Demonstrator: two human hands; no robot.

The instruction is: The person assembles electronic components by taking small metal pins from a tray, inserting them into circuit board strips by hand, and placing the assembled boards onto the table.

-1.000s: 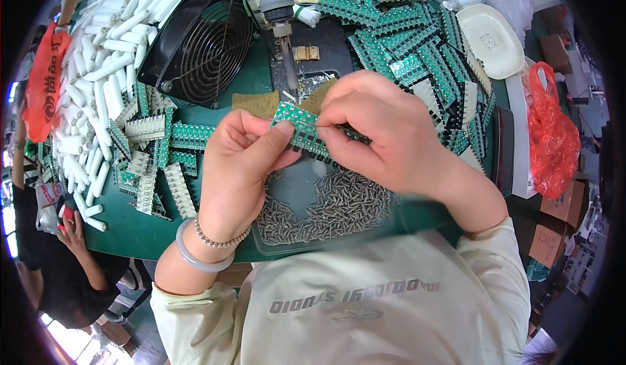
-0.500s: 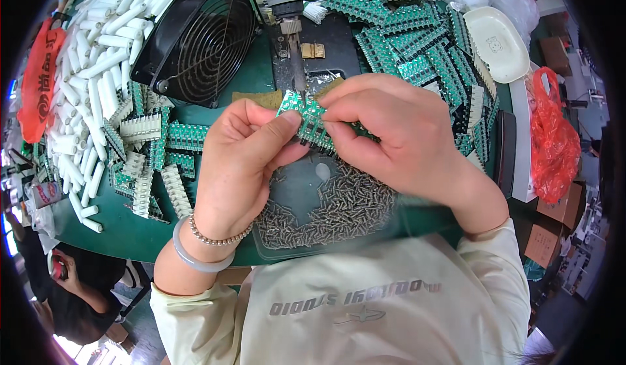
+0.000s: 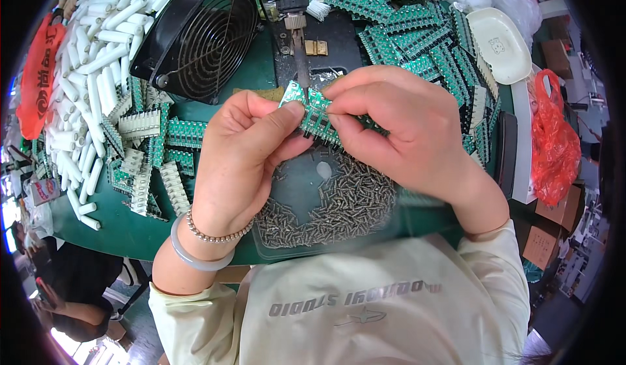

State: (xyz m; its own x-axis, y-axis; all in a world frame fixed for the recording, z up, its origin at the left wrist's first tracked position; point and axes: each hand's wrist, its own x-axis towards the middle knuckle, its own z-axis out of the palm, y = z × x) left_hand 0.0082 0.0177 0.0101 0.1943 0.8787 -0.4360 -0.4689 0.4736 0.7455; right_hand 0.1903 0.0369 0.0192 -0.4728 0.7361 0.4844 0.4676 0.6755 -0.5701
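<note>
Both my hands hold one green circuit board strip (image 3: 314,108) above the bench. My left hand (image 3: 244,153) pinches its left end between thumb and forefinger. My right hand (image 3: 398,127) grips the strip from the right and covers most of it. Small metal pins stick out under the strip. Right below lies a clear tray (image 3: 287,247) filled with several small metal pins (image 3: 339,205). A bead bracelet and a pale bangle (image 3: 195,254) circle my left wrist.
A black fan (image 3: 205,35) stands at the back left, a soldering tool (image 3: 293,13) behind the strip. White tubes (image 3: 85,71) pile on the left, green boards (image 3: 417,32) on the right and left (image 3: 182,136). A white dish (image 3: 499,42) and red bag (image 3: 554,140) sit right.
The view has closed in on the hands. The strip has tilted slightly and risen toward the soldering tool. Both hands keep their hold on it.
</note>
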